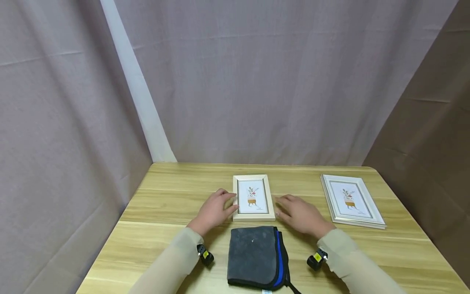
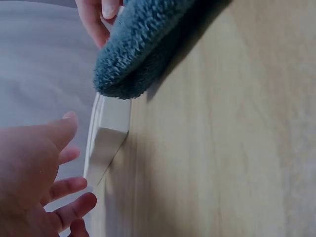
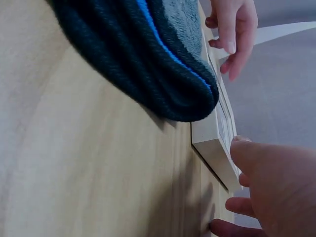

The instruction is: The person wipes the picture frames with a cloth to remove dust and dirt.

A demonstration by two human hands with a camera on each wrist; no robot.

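Note:
A cream picture frame (image 1: 254,217) lies face up on the table, showing a print of a plant in an orange pot. At its left side is my left hand (image 1: 216,208), fingers loosely bent and apart, the thumb and fingertips right at the frame's edge. My right hand (image 1: 302,215) lies on the other side, its fingertips close to the right edge. Both wrist views show the frame's side wall (image 2: 112,116) near relaxed fingers. Just in front of the frame is a folded dark grey cloth (image 1: 252,255) with black and blue edging, partly covering the frame in the wrist views.
A white picture frame (image 1: 351,200) with layered edges and a similar print lies at the right of the wooden table (image 1: 165,241). Grey curtains (image 1: 264,90) hang behind and at the left, a brown one (image 1: 429,134) at the right.

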